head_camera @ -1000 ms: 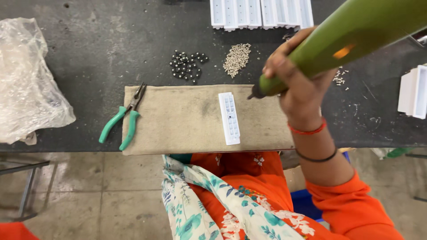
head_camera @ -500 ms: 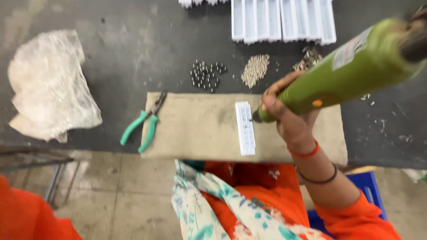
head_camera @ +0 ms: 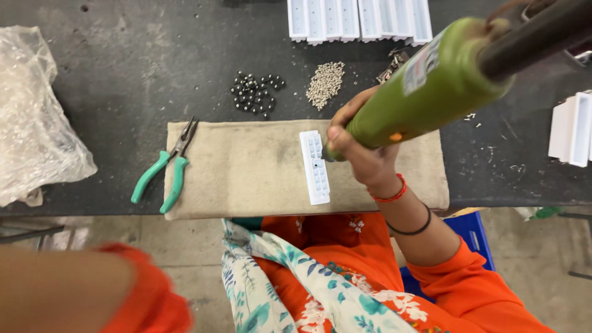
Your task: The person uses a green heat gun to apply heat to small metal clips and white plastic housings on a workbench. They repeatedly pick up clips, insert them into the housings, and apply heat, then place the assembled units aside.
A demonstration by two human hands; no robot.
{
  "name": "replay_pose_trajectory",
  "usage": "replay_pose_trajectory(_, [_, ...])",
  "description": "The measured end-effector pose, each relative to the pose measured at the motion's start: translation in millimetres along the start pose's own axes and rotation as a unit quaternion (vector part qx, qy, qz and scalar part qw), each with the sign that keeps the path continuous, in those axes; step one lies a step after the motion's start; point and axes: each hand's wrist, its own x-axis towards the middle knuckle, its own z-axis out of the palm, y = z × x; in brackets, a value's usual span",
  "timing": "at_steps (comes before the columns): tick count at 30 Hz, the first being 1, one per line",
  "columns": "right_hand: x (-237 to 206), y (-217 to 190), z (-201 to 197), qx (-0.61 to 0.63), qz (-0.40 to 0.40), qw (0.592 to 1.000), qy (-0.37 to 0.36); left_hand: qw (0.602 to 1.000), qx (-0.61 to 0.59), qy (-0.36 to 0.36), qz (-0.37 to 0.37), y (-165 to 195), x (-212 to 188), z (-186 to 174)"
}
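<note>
Green power tool, white plastic strip, tan cloth, teal-handled pliers, black bench.

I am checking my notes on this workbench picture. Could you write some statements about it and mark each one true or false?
1. The right hand grips a green power tool. True.
2. The pliers have red handles. False: they are teal.
3. The white plastic part lies on the beige cloth. True.
4. The dark balls sit on the cloth. False: they lie on the black table behind it.
5. The left hand holds the pliers. False: nothing touches them.
</note>
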Motion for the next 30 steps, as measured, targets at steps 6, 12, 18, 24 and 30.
replay_pose_trajectory(6, [4, 2, 0, -0.012, -0.003, 1.0, -0.007, 0.912, 0.249, -0.046, -0.322, -117, -90, 21])
replay_pose_trajectory(12, [10, -7, -4, -0.001, 0.005, 1.0, -0.014, 0.804, 0.457, -0.106, -0.366, -175, -191, 45])
replay_pose_trajectory(18, [8, -12, 0, 0.047, 0.003, 0.999, -0.01, 0.76, 0.552, -0.122, -0.321, -190, -188, 57])
replay_pose_trajectory(24, [4, -4, 6, 0.05, 0.007, 0.999, -0.019, 0.787, 0.532, -0.118, -0.289, -189, -195, 55])
replay_pose_trajectory(30, [3, 3, 5, 0.017, -0.005, 0.999, -0.032, 0.779, 0.549, -0.109, -0.281, -190, -194, 57])
